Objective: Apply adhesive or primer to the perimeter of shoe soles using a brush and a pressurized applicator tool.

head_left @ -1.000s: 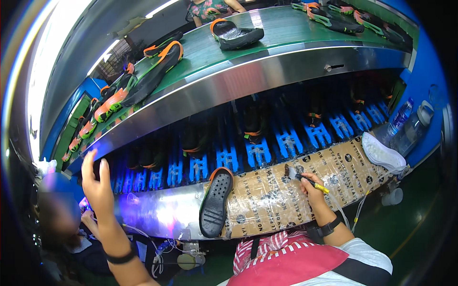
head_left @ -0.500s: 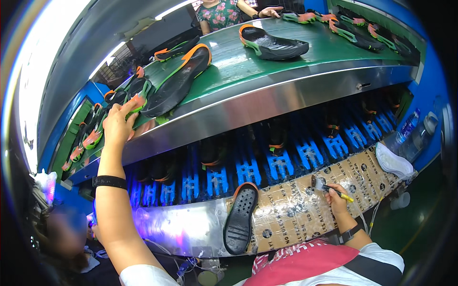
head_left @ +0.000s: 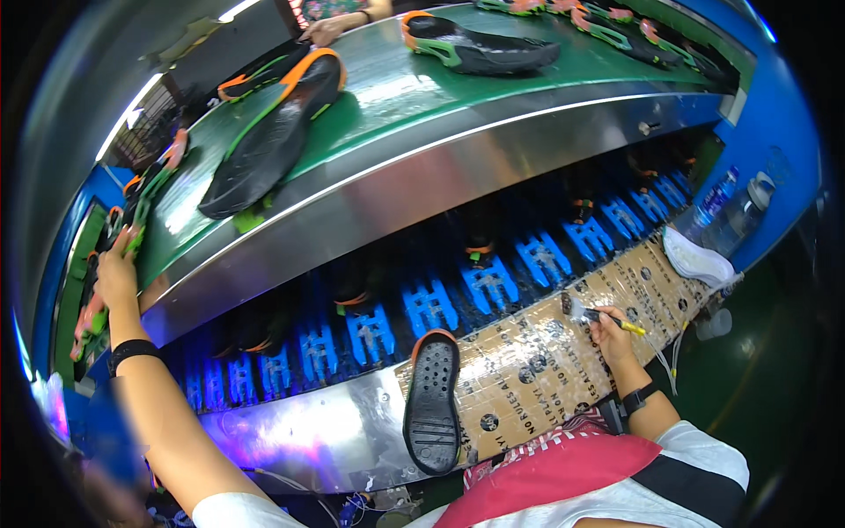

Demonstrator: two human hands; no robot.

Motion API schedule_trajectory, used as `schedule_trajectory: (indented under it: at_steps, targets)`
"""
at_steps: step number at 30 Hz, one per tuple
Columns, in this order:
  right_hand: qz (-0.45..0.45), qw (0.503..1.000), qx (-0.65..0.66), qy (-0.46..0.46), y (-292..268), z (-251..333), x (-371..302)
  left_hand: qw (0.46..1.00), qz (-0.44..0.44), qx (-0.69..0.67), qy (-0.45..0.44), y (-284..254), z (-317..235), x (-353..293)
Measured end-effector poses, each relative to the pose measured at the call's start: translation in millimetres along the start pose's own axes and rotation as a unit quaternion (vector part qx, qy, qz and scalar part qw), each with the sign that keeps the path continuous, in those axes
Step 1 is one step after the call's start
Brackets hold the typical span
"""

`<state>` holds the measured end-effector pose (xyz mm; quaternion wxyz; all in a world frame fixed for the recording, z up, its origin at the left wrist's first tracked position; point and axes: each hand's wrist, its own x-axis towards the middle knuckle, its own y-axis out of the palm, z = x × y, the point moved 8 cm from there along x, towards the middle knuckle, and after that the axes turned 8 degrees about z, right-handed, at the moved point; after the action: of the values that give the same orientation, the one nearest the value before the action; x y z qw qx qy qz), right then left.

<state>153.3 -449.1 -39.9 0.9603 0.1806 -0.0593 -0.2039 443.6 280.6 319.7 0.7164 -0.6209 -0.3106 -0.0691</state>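
Note:
My left hand (head_left: 117,271) reaches out to the far left of the green belt (head_left: 378,106). Its fingers are closed on the near end of a black, green and orange shoe sole (head_left: 151,195), partly hidden behind other soles. Over the cardboard, my right hand (head_left: 613,336) grips a brush (head_left: 607,317) with a yellow-and-black handle, its bristles to the left. A black shoe sole (head_left: 433,400) with an orange rim lies tread up in front of me. On the belt sit a large black sole (head_left: 280,132) and another black sole (head_left: 493,48) with an orange heel edge.
Cardboard (head_left: 519,387) covers part of the metal ledge (head_left: 308,431). Below the belt, a row of blue holders (head_left: 429,305) runs across. A white sole-shaped piece (head_left: 697,257), a clear bottle (head_left: 748,207) and a plastic cup (head_left: 711,326) are at right. Another person's hand (head_left: 327,28) rests across the belt.
My left hand has moved left along the belt with the sole, away from the large black sole. The view has shifted. My right hand still holds the brush over the cardboard.

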Motion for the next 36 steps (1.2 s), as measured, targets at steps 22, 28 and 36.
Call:
schedule_trajectory:
  at_steps: [22, 28, 36]
  targets:
    - [0.083, 0.996, 0.005, -0.017, 15, 1, 4, 0.926, -0.01, -0.291, 0.242, -229, -94, -341]
    - [0.093, 0.995, 0.028, -0.009, 13, 0, 3, 0.838, 0.204, -0.49, 0.127, -166, -77, -449]
    - [0.102, 0.995, 0.003, -0.008, 18, -3, 6, 0.858, 0.323, -0.399, 0.027, 1, -121, -565]
